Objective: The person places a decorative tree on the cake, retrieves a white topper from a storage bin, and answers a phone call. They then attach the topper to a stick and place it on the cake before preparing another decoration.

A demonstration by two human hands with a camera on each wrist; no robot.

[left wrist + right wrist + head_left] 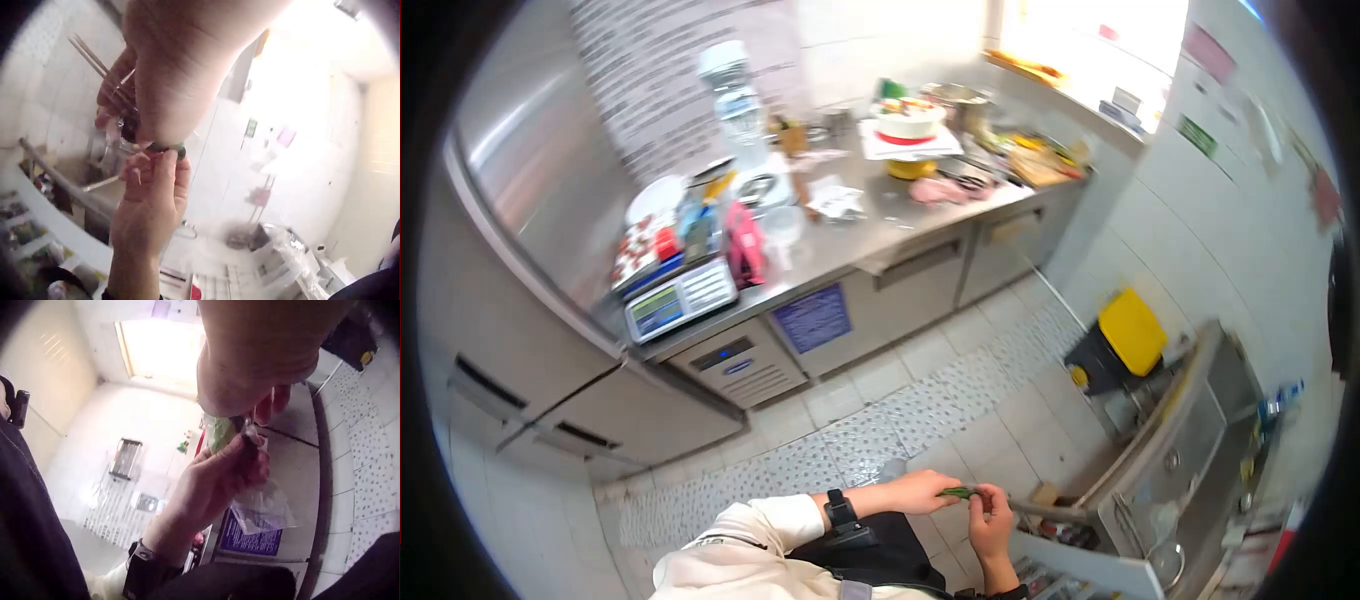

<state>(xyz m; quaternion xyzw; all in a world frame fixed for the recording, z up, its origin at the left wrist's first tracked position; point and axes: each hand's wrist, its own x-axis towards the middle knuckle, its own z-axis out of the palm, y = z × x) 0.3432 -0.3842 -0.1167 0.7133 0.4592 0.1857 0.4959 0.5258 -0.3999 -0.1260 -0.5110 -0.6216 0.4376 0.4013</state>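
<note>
In front of the waist both hands meet at a small dark-green thing [956, 492], its exact kind too small to tell. My left hand [920, 492], with a black band at its wrist, pinches one end. The right hand [992, 515] has thumb and fingertips on the other end; the left wrist view shows that green end [181, 152] poking out above the fingertips. Thin sticks [87, 56] stick out by the left hand's fingers. In the right wrist view, a clear plastic bag [269, 509] appears just below the left hand, and pale green [222, 432] shows between the hands.
A steel counter [840, 250] along the wall bears a scale [682, 300], a water bottle [738, 110] and a decorated cake [908, 120] on a stand. A yellow-lidded bin [1132, 332] stands near the sink [1170, 470] at right. A dotted mat [870, 440] covers part of the floor.
</note>
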